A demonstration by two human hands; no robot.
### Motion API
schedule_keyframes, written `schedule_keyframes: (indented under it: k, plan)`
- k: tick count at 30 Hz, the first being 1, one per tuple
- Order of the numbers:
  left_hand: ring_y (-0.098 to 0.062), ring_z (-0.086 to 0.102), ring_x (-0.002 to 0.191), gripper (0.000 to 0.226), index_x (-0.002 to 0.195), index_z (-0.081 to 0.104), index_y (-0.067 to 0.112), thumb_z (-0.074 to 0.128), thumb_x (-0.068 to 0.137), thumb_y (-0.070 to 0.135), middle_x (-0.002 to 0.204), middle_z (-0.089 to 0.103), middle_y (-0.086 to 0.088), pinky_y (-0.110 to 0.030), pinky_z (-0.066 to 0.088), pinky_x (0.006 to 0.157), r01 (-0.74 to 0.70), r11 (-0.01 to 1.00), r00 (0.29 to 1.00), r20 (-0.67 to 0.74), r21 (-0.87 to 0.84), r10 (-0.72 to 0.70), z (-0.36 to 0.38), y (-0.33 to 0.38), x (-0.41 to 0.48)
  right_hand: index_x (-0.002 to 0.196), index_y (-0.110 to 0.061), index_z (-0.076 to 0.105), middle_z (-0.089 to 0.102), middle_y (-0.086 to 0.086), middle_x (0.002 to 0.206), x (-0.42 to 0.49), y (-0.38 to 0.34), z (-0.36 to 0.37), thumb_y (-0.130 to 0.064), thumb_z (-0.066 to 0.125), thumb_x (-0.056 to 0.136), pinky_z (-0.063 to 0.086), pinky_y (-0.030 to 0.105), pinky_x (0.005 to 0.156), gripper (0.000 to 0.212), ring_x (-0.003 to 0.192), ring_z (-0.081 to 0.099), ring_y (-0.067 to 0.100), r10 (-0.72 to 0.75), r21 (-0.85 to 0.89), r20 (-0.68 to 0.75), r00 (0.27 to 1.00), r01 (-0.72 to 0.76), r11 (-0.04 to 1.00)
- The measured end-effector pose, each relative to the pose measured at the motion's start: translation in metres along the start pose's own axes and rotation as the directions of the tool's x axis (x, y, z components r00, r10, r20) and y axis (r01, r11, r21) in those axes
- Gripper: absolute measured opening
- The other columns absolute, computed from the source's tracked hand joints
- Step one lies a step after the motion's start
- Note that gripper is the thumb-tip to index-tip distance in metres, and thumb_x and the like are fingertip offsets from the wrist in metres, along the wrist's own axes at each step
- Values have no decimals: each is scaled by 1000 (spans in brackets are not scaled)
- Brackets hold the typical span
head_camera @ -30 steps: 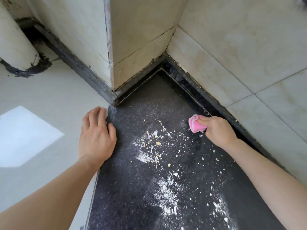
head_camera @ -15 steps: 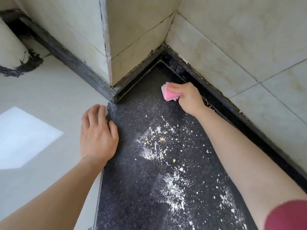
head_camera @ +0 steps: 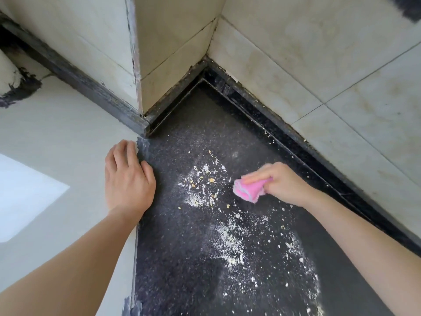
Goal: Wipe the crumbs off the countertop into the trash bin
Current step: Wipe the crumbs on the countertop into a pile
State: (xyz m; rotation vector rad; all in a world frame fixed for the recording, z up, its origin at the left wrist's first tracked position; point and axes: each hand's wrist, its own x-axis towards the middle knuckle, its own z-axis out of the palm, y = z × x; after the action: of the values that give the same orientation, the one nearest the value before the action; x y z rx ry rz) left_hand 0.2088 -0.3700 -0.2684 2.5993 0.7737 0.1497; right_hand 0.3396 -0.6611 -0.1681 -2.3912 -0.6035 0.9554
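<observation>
White and yellowish crumbs (head_camera: 206, 189) and powder lie scattered over the dark speckled countertop (head_camera: 177, 247), running from its middle down to the lower right. My right hand (head_camera: 281, 184) grips a bunched pink cloth (head_camera: 249, 189) and presses it on the counter just right of the upper crumb patch. My left hand (head_camera: 128, 179) lies flat with fingers together over the counter's left edge. No trash bin is in view.
Pale tiled walls (head_camera: 284, 53) meet in a corner behind the counter, edged by a dark raised strip (head_camera: 296, 133). A tiled pillar (head_camera: 159, 53) juts out at the back left. Pale floor (head_camera: 57, 144) lies far below on the left, with a white pipe (head_camera: 6, 74).
My right hand with the pink cloth went up to the back corner, then swept back down and right to the edge of the crumb patch. My left hand stayed put.
</observation>
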Motion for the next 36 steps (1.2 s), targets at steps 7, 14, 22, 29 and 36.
schedule_keyframes:
  k: [7, 14, 22, 29, 36]
  plan:
    - [-36, 26, 131, 44, 135, 35, 6, 36, 95, 24, 142, 34, -17, -47, 24, 113, 4, 1000, 999, -37, -29, -5, 5, -3, 0, 94, -37, 76, 71, -1, 92, 147, -68, 26, -2, 55, 92, 45, 26, 79, 41, 86, 60, 10, -227, -20, -292, 929, 231, 973]
    - [-35, 26, 132, 47, 136, 35, 6, 31, 94, 27, 143, 35, -16, -47, 26, 113, 14, 999, 999, -30, -41, -15, 6, -2, 0, 122, -34, 60, 60, -9, 130, 63, -17, 62, 4, 64, 85, 38, 36, 108, 53, 115, 46, 9, -244, -197, -119, 962, 218, 956]
    - [-37, 24, 133, 46, 137, 33, 4, 33, 96, 25, 144, 33, -18, -48, 25, 114, 9, 999, 1000, -11, -44, -10, 2, 0, -2, 87, -50, 74, 68, -22, 105, -45, 13, 40, 17, 53, 77, 53, 21, 80, 72, 103, 58, 1, 82, -53, 160, 984, -74, 996]
    - [-38, 25, 133, 45, 136, 34, 3, 35, 95, 22, 144, 34, -19, -48, 23, 114, 1, 999, 1000, -16, -54, -2, 0, 0, -1, 51, -41, 62, 59, -19, 57, 83, -88, 45, -11, 53, 80, 35, 10, 58, 42, 56, 49, -6, -175, 26, -106, 979, 179, 984]
    - [-38, 26, 132, 45, 136, 35, 2, 36, 95, 20, 143, 34, -19, -45, 21, 114, -18, 998, 1000, -18, -54, 17, 0, 0, -1, 128, -27, 63, 56, -8, 140, 109, -86, 91, 6, 55, 87, 26, 31, 107, 53, 124, 42, 18, -267, -289, -82, 960, 233, 929]
